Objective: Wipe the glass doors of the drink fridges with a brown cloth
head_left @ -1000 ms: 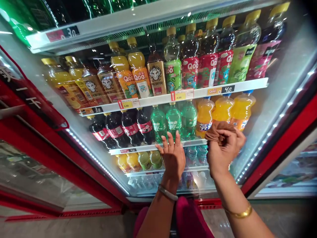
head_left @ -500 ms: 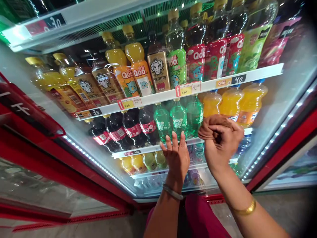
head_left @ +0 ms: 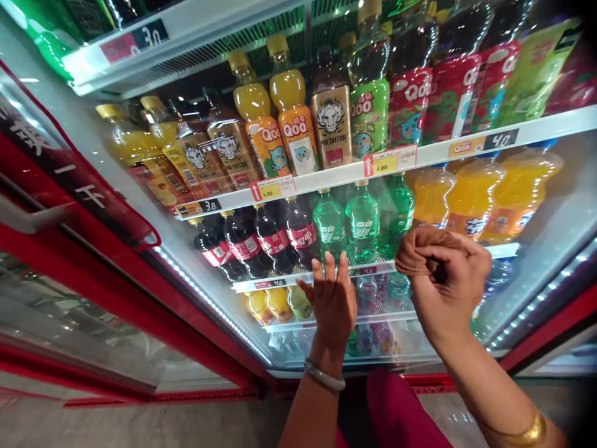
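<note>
My left hand point(head_left: 333, 298), with a grey bangle at the wrist, is open with fingers stretched upward. It is in front of the shelf edge below the green soda bottles point(head_left: 362, 221); whether its fingertips touch glass I cannot tell. My right hand point(head_left: 450, 292) is closed around a crumpled brown cloth point(head_left: 413, 249), which sticks out to the left of the fingers. That hand is in front of the orange soda bottles point(head_left: 476, 190) and covers their lower parts. Dark cola bottles point(head_left: 273, 239) with red labels line the shelf to the left.
Juice bottles point(head_left: 298, 124) and gold-labelled bottles point(head_left: 332, 118) fill the shelf above, behind a white price rail point(head_left: 326, 177). A red door frame point(head_left: 116, 292) with a handle point(head_left: 37, 218) runs along the left. LED strips light both sides of the cooler.
The view has shifted, so the shelves appear farther right and slightly larger. My right hand appears farther right with the cloth still in it. My left thumb or outer finger is spread wider.
</note>
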Demonstrator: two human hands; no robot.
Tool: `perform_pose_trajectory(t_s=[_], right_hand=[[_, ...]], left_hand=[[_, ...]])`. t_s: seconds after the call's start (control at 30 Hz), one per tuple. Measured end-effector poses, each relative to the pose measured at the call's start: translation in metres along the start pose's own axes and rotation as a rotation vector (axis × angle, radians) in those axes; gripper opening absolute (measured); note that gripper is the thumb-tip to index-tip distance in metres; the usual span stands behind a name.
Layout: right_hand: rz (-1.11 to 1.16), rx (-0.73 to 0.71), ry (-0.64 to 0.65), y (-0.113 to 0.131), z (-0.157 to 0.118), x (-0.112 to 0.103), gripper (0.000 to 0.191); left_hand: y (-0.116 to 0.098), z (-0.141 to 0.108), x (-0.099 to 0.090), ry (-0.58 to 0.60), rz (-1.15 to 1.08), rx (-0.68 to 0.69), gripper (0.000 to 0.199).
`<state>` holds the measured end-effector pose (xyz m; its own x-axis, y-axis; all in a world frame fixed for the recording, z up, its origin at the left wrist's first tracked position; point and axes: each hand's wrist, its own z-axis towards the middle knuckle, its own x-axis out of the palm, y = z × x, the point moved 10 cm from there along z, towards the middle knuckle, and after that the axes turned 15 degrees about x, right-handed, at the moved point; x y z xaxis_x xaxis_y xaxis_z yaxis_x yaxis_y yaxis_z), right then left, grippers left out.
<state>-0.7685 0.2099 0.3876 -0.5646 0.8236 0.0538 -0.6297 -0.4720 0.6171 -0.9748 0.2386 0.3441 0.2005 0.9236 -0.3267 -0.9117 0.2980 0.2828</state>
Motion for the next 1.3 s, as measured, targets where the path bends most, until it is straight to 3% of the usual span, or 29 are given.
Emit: perform_pose_trajectory(t_s=[0.07, 0.17, 0.3, 0.37, 0.43, 0.5, 0.57, 0.67, 0.8, 0.87, 0.93, 1.0, 1.07, 1.2, 1.3], right_hand=[[0.001, -0.051, -0.029, 0.02, -0.005, 0.012, 0.02], [-0.006, -0.22, 0.112, 0.038, -0.042, 0.036, 0.026], [-0.01, -0.32, 0.304, 0.02, -0.081, 0.036, 0.025], [-0.014, -0.284, 0.308, 0.012, -0.073, 0.029, 0.022], [-0.016, -0.175, 0.223, 0.014, -0.05, 0.023, 0.018], [-0.012, -0.079, 0.118, 0.027, -0.03, 0.026, 0.015], [0.007, -0.093, 0.072, 0.051, -0.026, 0.039, 0.015], [0.017, -0.267, 0.164, 0.077, -0.057, 0.061, 0.021], [-0.029, -0.401, 0.35, 0.059, -0.104, 0.061, 0.02], [-0.028, -0.333, 0.383, 0.044, -0.099, 0.052, 0.016], [-0.023, -0.211, 0.312, 0.039, -0.075, 0.044, 0.012], [-0.029, -0.12, 0.196, 0.05, -0.053, 0.043, 0.01], [-0.024, -0.119, 0.132, 0.072, -0.047, 0.055, 0.011], [-0.007, -0.344, 0.247, 0.105, -0.093, 0.086, 0.016], [-0.041, -0.461, 0.393, 0.092, -0.131, 0.087, 0.018]], left_hand=[[0.007, -0.002, -0.003, 0.0, 0.003, -0.032, 0.069], [0.016, -0.005, -0.005, -0.001, -0.01, -0.021, 0.066], [0.021, -0.013, 0.0, -0.005, -0.035, 0.002, 0.068], [0.022, -0.017, 0.004, 0.0, -0.046, -0.009, 0.068], [0.022, -0.019, 0.009, 0.027, -0.045, -0.033, 0.065], [0.022, -0.02, 0.011, 0.061, -0.028, -0.045, 0.062], [0.024, -0.019, 0.008, 0.087, -0.024, -0.05, 0.061], [0.043, -0.021, -0.002, 0.109, -0.03, -0.132, 0.063], [0.071, -0.028, -0.008, 0.188, -0.021, -0.171, 0.059], [0.078, -0.031, -0.007, 0.225, -0.016, -0.145, 0.056], [0.081, -0.033, -0.005, 0.23, -0.016, -0.12, 0.056], [0.081, -0.033, -0.005, 0.205, -0.022, -0.093, 0.058], [0.08, -0.034, -0.005, 0.186, -0.031, -0.064, 0.061], [0.085, -0.038, -0.01, 0.166, -0.031, -0.024, 0.066], [0.097, -0.045, -0.019, 0.155, -0.037, -0.017, 0.067]])
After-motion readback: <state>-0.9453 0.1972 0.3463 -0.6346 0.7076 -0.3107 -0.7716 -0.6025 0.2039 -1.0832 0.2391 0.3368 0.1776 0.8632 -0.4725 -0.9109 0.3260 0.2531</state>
